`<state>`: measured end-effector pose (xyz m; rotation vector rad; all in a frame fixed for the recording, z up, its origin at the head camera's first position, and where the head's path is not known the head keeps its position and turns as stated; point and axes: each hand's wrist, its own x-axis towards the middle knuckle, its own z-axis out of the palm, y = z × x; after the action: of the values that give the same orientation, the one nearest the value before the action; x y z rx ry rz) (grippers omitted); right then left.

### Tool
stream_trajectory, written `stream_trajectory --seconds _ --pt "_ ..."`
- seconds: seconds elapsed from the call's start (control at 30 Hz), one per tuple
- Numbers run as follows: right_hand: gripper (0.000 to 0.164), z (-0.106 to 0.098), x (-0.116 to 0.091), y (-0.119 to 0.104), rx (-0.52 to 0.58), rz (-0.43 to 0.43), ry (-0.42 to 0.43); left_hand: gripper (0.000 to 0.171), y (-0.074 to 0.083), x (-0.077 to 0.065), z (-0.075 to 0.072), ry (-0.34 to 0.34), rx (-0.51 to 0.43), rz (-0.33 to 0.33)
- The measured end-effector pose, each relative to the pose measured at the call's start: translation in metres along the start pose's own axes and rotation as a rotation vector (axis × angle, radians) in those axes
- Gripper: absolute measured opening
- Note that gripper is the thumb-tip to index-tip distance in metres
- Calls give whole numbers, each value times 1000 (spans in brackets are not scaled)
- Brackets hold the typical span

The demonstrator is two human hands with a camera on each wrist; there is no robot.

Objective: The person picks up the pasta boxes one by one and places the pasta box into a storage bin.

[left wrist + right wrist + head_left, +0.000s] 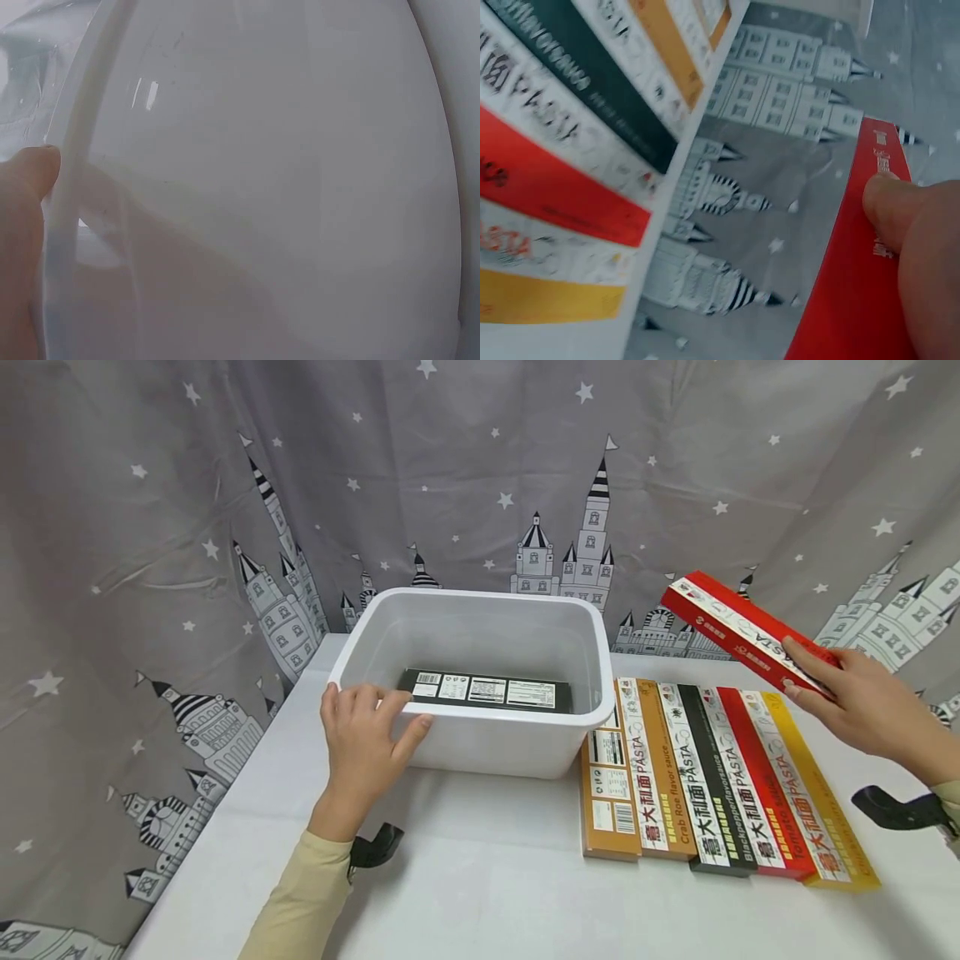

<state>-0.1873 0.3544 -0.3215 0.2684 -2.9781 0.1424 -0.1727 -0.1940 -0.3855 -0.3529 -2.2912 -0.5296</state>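
My left hand (362, 745) holds the near rim of a white plastic tub (487, 739) close to its left corner, fingers over the edge and thumb against the front. In the left wrist view, the thumb (34, 169) lies at the tub's rim. Inside the tub, a black pasta box (487, 691) lies on the bottom, its label side up. My right hand (862, 702) grips one end of a red pasta box (750, 631), raised and tilted above the table. That same red box (855, 262) appears under the thumb in the right wrist view.
Right of the tub, a row of pasta boxes lies side by side: an orange-brown box (611, 793) label up, a crab roe box (660, 768), a black pepper box (708, 777), a tomato box (765, 781) and a yellow box (821, 789). A grey castle-print curtain (465, 468) hangs behind the white table (480, 868).
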Motion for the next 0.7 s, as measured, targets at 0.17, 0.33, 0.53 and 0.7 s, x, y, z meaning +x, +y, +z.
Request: stream_trajectory --seconds 0.17,0.33,0.53,0.7 --pt "76 -12 19 -20 13 -89 -43 83 0 0 -1 -4 0 -5" --pt "78 -22 36 -42 39 -179 -83 83 0 -1 -2 -8 -4 -9" --pt "74 -30 52 -71 52 -315 -41 82 0 0 -2 0 4 -2" --pt "73 -39 65 -97 18 -370 -57 82 1 0 -1 8 8 3"
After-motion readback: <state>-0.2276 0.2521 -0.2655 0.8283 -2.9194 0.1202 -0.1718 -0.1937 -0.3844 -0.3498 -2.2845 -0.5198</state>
